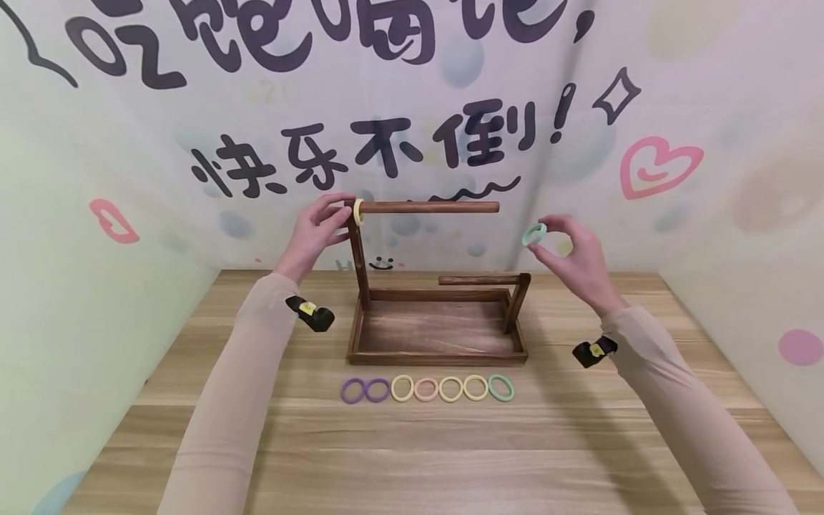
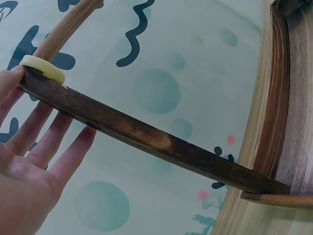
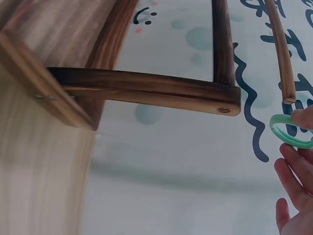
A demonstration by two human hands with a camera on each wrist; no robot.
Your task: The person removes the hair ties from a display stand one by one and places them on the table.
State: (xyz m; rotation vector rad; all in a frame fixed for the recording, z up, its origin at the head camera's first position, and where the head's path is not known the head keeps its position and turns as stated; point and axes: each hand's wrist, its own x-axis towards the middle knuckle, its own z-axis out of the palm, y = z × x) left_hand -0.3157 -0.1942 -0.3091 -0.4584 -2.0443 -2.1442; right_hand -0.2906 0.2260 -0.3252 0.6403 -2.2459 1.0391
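A dark wooden rack (image 1: pixel 438 357) stands on the table, with a tall post and long upper rod (image 1: pixel 438 207) at left and a shorter post and rod (image 1: pixel 476 280) at right. My left hand (image 1: pixel 317 232) holds the top of the tall post (image 2: pixel 122 134), thumb on one side and fingers on the other. Right by the thumb, a pale yellow ring (image 2: pixel 45 68) hangs on the upper rod against the post. Beyond the rod's free end, my right hand (image 1: pixel 576 261) pinches a mint green ring (image 3: pixel 286 139) between thumb and fingers, apart from the rod.
In front of the rack several rings lie in a row on the wooden table (image 1: pixel 412 458): purple ones (image 1: pixel 352 402), yellow ones (image 1: pixel 451 400), a pink one (image 1: pixel 426 400) and a green one (image 1: pixel 501 398). A printed cloth wall (image 1: pixel 412 93) stands behind, with side walls at both edges.
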